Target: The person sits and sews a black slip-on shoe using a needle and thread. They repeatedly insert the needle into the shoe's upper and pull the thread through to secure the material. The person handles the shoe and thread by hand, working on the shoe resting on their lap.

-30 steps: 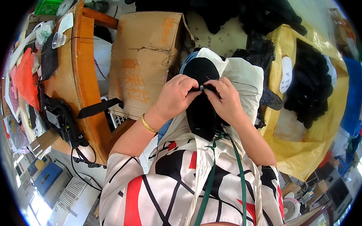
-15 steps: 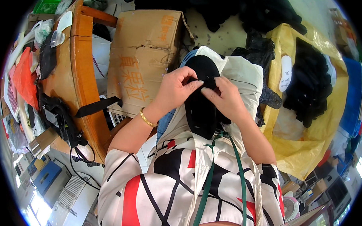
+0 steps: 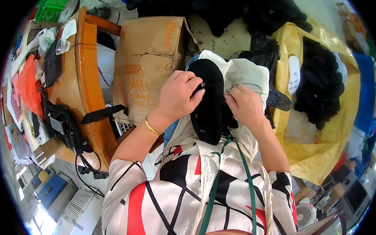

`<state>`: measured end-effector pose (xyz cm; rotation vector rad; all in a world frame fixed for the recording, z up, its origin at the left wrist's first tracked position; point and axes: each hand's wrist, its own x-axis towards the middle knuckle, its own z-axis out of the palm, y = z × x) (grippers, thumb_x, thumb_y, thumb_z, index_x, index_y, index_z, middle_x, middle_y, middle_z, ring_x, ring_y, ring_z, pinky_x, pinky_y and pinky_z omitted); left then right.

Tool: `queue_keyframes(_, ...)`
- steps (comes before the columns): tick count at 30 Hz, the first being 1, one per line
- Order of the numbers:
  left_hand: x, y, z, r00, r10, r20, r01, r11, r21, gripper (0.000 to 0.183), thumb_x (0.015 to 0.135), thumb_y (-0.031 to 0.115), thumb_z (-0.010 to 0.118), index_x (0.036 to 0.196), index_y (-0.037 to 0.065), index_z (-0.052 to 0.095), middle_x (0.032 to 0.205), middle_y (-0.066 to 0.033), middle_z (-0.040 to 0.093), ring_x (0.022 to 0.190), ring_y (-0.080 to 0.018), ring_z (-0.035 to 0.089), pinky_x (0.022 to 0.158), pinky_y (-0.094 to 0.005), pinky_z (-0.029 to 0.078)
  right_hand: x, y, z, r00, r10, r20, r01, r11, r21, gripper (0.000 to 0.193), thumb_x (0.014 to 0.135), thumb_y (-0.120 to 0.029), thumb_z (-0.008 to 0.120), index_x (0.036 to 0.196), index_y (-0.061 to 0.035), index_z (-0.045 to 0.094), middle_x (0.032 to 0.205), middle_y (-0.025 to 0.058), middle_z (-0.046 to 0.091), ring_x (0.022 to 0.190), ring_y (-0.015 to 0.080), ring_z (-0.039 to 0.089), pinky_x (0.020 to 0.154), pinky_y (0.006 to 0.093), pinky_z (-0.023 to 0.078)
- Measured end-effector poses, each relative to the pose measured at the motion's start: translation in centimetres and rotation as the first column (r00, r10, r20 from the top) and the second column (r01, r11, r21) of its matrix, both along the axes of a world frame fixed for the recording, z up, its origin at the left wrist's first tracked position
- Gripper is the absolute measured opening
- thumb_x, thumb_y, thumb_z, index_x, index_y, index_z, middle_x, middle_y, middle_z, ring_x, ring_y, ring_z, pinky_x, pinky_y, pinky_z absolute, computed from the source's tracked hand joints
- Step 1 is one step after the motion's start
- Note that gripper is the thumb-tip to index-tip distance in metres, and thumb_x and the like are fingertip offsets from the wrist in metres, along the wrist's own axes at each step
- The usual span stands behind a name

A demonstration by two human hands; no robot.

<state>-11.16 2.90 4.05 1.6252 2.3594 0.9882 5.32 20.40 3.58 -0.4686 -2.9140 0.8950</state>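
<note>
A long black piece shaped like a shoe sole lies lengthwise on my lap, over a pale apron. My left hand is closed on its left edge, thumb and fingers pinched at the black material; a tiny pale spot shows between the fingertips. My right hand is just off the right edge, thumb and forefinger pinched together. A fine light line shows at its fingertips, too thin to name. More black material peeks out beneath the right side of the piece.
Left stand a wooden table and a cardboard box. A yellow bag at right holds a heap of black pieces and a white sole-shaped card. Dark material is piled ahead on the floor.
My hands have parted from the middle of the black piece: the left has moved to its left edge, the right away past its right edge. The view has shifted slightly.
</note>
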Motion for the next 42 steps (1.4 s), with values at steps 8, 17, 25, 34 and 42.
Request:
queue_keyframes(8,1.6,0.1,-0.7,0.99,0.011,-0.139,-0.036,0.983,-0.182,0.041,0.074,0.018,0.078,0.109,0.005,0.063,0.102,-0.0091,0.061,0.097,-0.0291,0.06,0.084,-0.0375,0.052,1.9,-0.7,-1.1,0.993,0.024,0.111,-0.032,0.997,0.066,0.025,0.09,-0.024,0.065,0.075,-0.0041,0.063,0.074,0.0128,0.059,0.072,0.0343,0.062,0.063,0.0434,0.05)
queue_keyframes(17,1.9,0.8,-2.1,0.975,0.065,-0.211,-0.076,0.996,-0.046,0.025,0.074,0.019,0.077,0.092,0.008,0.065,0.086,-0.0041,0.059,0.084,-0.0229,0.06,0.068,-0.0328,0.052,-3.3,-4.0,0.9,0.766,-0.501,-0.403,-0.085,0.543,-0.836,0.033,0.107,-0.022,0.046,0.096,0.0021,0.065,0.091,0.0072,0.065,0.086,0.0171,0.06,0.082,0.0284,0.047)
queue_keyframes(25,1.8,0.0,-3.5,0.92,0.042,-0.39,-0.071,0.996,-0.061,0.028,0.07,0.014,0.077,0.096,0.006,0.069,0.088,-0.0032,0.063,0.084,-0.0205,0.063,0.067,-0.0308,0.054,-1.4,-7.6,-0.6,0.732,-0.676,-0.082,-0.198,-0.097,-0.975,0.036,0.109,-0.024,0.041,0.077,-0.006,0.044,0.069,0.0005,0.041,0.063,0.0125,0.04,0.074,0.0331,0.044)
queue_keyframes(34,1.5,0.4,-3.2,0.964,0.025,-0.265,-0.034,0.999,-0.03,0.023,0.074,0.018,0.074,0.094,0.008,0.068,0.081,-0.0027,0.059,0.081,-0.0211,0.06,0.064,-0.0315,0.052,2.3,-7.9,0.1,0.802,-0.485,-0.348,-0.13,0.426,-0.895,0.027,0.106,-0.017,0.047,0.083,-0.002,0.054,0.074,0.0045,0.05,0.069,0.0168,0.049,0.075,0.033,0.047)
queue_keyframes(42,0.9,0.2,-0.2,0.991,0.118,0.059,-0.108,0.983,-0.146,0.039,0.078,0.039,0.077,0.094,0.004,0.069,0.087,-0.0086,0.063,0.088,-0.0282,0.061,0.076,-0.0379,0.051,8.1,-4.0,3.1,0.912,0.0,-0.411,-0.054,0.991,-0.12,0.018,0.08,-0.001,0.068,0.098,-0.0009,0.065,0.086,0.012,0.064,0.08,0.0327,0.063,0.085,0.0415,0.053)
